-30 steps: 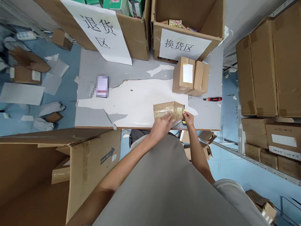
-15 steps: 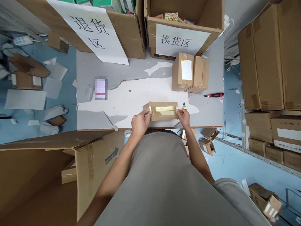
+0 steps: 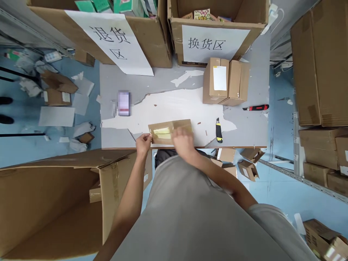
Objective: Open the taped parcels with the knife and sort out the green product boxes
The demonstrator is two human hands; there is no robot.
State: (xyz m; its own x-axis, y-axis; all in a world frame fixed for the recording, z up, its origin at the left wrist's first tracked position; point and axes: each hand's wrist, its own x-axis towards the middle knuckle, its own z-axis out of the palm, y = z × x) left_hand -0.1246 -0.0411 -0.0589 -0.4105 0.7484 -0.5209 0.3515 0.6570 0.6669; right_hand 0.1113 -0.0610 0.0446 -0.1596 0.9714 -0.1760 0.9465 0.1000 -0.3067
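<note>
A small brown cardboard box (image 3: 155, 127) with a pale yellow strip (image 3: 162, 131) along its face lies near the front edge of the table. At its left end, my left hand (image 3: 143, 144) pinches the lower corner between thumb and fingers. My right hand (image 3: 183, 142) is over the box's right part and covers some of it. Motion smears its fingers, so their grip is unclear. To the right of the box lies a yellow-and-black utility knife (image 3: 219, 131).
Two closed cartons (image 3: 208, 81) and a red-and-black utility knife (image 3: 255, 107) are at the table's right. Two large labelled boxes (image 3: 160, 40) (image 3: 251, 30) line the back. A blurred-out flat item (image 3: 124, 103) lies left. A big open carton (image 3: 108, 203) stands front left.
The small box has shifted left with my left hand on it. My right hand has left the box's right end and moved left over it, uncovering the yellow-and-black utility knife.
</note>
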